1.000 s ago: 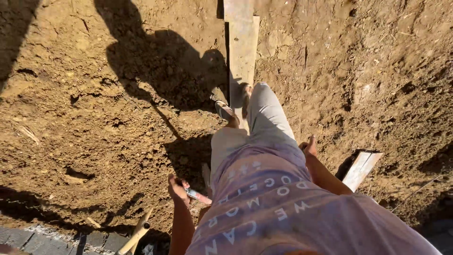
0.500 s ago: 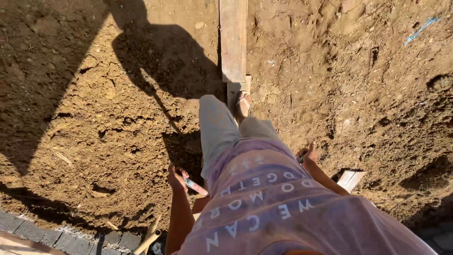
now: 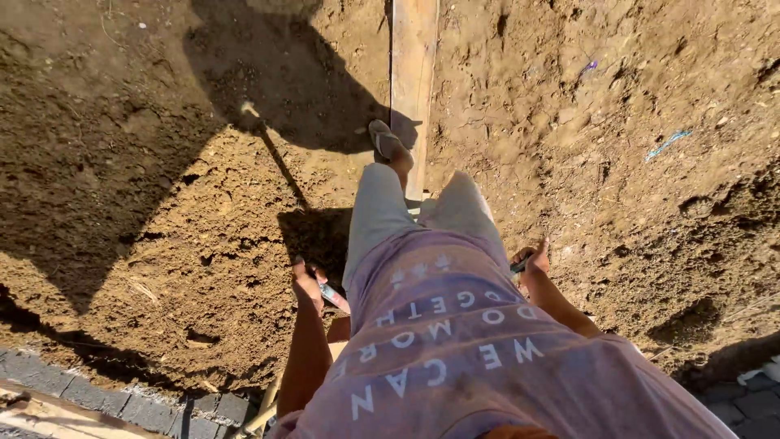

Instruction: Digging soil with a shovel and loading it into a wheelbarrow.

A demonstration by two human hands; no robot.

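Observation:
I look straight down my body, which wears a mauve printed shirt and light trousers. My left hand (image 3: 307, 284) hangs at my hip, closed around a small tool with a red and dark handle (image 3: 333, 297). At my other hip my right hand (image 3: 532, 265) grips a thin dark object (image 3: 518, 265), mostly hidden behind my trousers. My sandalled foot (image 3: 387, 141) rests on the near end of a long wooden plank (image 3: 413, 73) laid across loose brown soil (image 3: 162, 203).
Dug, lumpy earth spreads to both sides, with my shadow falling across the upper left. Grey paving blocks (image 3: 106, 390) edge the soil at the bottom left, and a wooden handle (image 3: 262, 415) lies there. A blue scrap (image 3: 666, 145) lies on the soil at the right.
I have stepped forward along the plank, so the ground has slid back under me. Both hands stay at my hips, still closed on what they hold.

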